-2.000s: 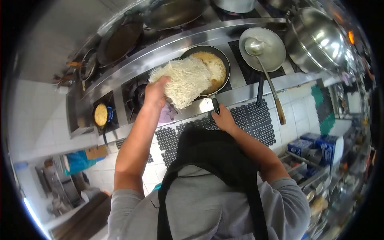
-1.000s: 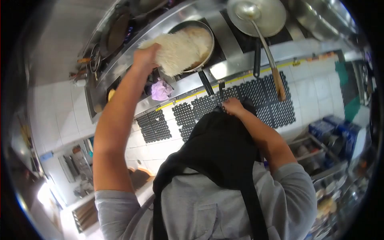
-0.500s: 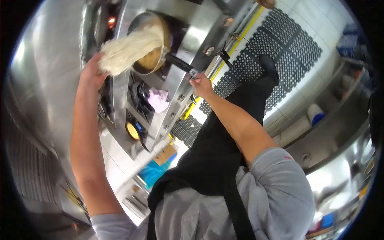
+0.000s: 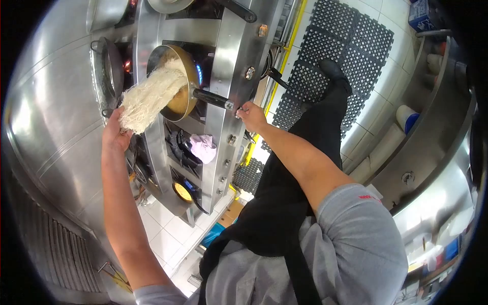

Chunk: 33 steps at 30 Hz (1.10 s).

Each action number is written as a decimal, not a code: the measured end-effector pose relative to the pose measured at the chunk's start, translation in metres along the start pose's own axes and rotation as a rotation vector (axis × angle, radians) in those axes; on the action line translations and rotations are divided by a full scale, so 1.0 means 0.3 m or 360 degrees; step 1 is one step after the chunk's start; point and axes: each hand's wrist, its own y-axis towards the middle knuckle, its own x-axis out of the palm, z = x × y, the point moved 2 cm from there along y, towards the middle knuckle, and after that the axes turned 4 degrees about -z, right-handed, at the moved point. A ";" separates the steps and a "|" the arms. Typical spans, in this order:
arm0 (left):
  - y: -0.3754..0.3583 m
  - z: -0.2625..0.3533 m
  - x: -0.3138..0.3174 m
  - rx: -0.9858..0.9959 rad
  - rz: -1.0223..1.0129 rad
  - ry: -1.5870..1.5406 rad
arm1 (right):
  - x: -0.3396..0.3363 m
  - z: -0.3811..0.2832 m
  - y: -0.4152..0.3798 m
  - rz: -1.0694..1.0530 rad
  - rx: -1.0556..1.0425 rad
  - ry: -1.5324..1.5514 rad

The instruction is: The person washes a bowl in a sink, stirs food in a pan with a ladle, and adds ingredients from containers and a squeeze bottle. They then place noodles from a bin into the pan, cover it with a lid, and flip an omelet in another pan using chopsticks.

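My left hand (image 4: 117, 133) is closed around one end of a long bundle of pale, thin noodles (image 4: 145, 104). The bundle's other end rests inside a pan (image 4: 191, 76) with yellowish-brown contents (image 4: 179, 103). A blue flame (image 4: 199, 74) shows beside this pan on the stove. Its black handle (image 4: 211, 98) points toward my right hand (image 4: 251, 117). The fingers of that hand are pinched together at the handle's end, by the stove's front edge; what lies between them is hidden.
A pink cloth (image 4: 203, 148) lies on the stove, near a small pan with yellow contents (image 4: 182, 191). A dark wok (image 4: 111, 68) stands behind the noodles. Another pan's handle (image 4: 236, 9) reaches over the stove front. Black perforated mats (image 4: 335, 56) cover part of the floor.
The camera view has shifted, bringing more of the stove and the blue flame into sight. Both hands keep nearly the same places relative to the noodles and pan.
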 end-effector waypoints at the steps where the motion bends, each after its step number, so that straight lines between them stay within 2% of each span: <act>1: 0.002 0.001 0.000 -0.0006 0.0011 0.0009 | 0.006 0.008 0.012 0.0003 0.0000 -0.0001; 7: 0.046 -0.015 -0.028 -0.0010 -0.0067 -0.0076 | 0.051 0.077 0.060 -0.0030 0.0054 0.0161; 13: 0.039 -0.013 -0.016 -0.0055 -0.0038 -0.0086 | 0.056 0.090 0.071 -0.0035 0.0088 0.0137; 15: 0.055 -0.017 -0.028 -0.0065 -0.0031 -0.0058 | 0.031 0.045 0.041 -0.0133 0.0208 0.0312; 24: 0.048 -0.014 -0.017 -0.0065 -0.0006 -0.0066 | 0.075 0.119 0.093 -0.0199 0.0312 0.0435; 29: 0.022 -0.008 0.009 -0.0051 0.0050 -0.0056 | 0.071 0.111 0.088 -0.0189 0.0326 0.0441; 33: 0.033 -0.019 0.009 -0.0041 -0.0022 -0.0097 | 0.091 0.154 0.109 -0.0176 0.0305 0.0506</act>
